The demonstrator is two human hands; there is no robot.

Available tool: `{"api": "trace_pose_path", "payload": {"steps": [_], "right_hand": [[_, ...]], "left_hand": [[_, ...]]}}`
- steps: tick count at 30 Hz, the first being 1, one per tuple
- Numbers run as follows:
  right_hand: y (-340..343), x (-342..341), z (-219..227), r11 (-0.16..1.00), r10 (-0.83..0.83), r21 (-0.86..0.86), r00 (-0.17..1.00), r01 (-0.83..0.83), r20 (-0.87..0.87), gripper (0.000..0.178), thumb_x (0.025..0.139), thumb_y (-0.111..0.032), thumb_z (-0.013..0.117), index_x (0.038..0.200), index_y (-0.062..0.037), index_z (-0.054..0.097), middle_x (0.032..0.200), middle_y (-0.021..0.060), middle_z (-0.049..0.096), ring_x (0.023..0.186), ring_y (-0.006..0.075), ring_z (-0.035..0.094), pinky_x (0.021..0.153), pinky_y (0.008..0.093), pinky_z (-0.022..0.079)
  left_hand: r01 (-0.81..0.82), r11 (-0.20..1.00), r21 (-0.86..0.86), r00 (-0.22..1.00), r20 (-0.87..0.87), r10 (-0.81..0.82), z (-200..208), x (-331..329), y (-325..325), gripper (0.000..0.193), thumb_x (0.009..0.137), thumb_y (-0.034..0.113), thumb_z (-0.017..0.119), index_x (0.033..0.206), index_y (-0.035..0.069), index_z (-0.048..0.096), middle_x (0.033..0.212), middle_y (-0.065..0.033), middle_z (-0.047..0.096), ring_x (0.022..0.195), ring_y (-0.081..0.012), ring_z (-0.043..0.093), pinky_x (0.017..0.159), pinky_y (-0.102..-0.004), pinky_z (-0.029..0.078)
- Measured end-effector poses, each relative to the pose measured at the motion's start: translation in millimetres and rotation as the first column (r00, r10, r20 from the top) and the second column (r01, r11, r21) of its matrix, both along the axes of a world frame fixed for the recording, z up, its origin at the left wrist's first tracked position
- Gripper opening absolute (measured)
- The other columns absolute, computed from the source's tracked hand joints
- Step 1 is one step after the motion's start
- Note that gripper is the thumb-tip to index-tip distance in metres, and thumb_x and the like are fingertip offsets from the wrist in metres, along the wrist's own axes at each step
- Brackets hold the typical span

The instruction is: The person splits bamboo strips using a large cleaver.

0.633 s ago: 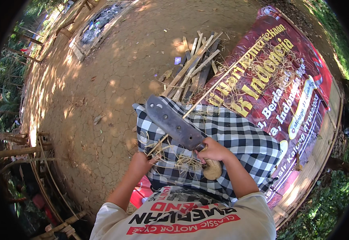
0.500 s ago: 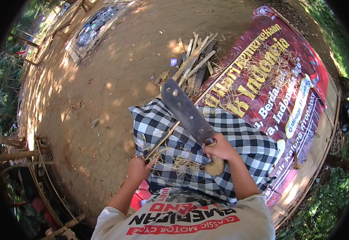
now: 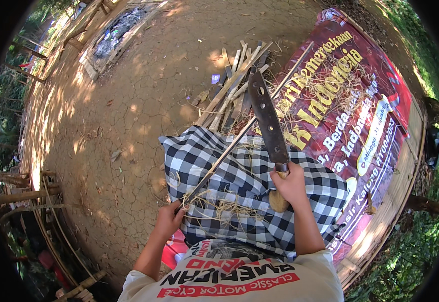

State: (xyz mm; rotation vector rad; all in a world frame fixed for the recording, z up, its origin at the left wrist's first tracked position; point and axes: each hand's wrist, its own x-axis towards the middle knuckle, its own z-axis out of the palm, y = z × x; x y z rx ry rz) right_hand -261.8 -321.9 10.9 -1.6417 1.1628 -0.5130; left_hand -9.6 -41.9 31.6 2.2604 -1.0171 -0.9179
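My right hand [image 3: 290,184] is closed round the wooden handle of a machete [image 3: 269,125], whose rounded pommel [image 3: 278,201] shows below the fist. The broad dark blade has several holes and points away from me, its tip to the far left. My left hand [image 3: 169,218] grips the near end of a long thin bamboo strip [image 3: 229,149]. That strip slants up to the right and passes behind the blade; its far end lies over the banner. A black-and-white checked cloth [image 3: 310,176] covers my lap, with curly pale shavings [image 3: 232,208] on it.
A pile of split bamboo strips [image 3: 229,95] lies on the cracked earth ahead. To the right, a dark red printed banner [image 3: 325,121] carries scattered shavings and borders a bamboo edge [image 3: 406,176]. A wood-framed ash pit [image 3: 121,32] is far left; bamboo rails [image 3: 25,195] stand at left.
The machete has swung upright and shifted right with my right hand. More of the bamboo strip now shows, reaching far to the upper right. My left hand has moved slightly left and down.
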Motion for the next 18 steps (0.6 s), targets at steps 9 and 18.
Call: {"api": "trace_pose_path", "payload": {"steps": [9,18], "right_hand": [[6.6,11.3,45.4,0.967,0.123,-0.22,0.991,-0.132,-0.054,0.022,0.067,-0.008,0.065,0.083,0.0031,0.057,0.066,0.0183,0.059,0.058,0.0358,0.06,0.056,0.0384,0.048],[20.6,32.4,35.6,0.777,0.375,-0.46,0.903,-0.43,-0.212,0.039,0.061,-0.009,0.07,0.097,-0.0051,0.057,0.076,0.0131,0.058,0.069,0.0328,0.061,0.06,0.0405,0.049]], "left_hand": [[-0.161,0.987,-0.028,0.97,0.182,0.164,31.2,-6.3,-27.3,0.021,0.092,0.019,0.058,0.084,-0.001,0.058,0.059,-0.0201,0.052,0.052,-0.034,0.052,0.05,-0.0409,0.038],[-0.019,0.999,0.047,0.948,0.317,0.003,18.7,-15.4,-16.0,0.023,0.092,0.025,0.057,0.086,0.003,0.053,0.059,-0.0199,0.056,0.059,-0.042,0.058,0.052,-0.0475,0.042]]}}
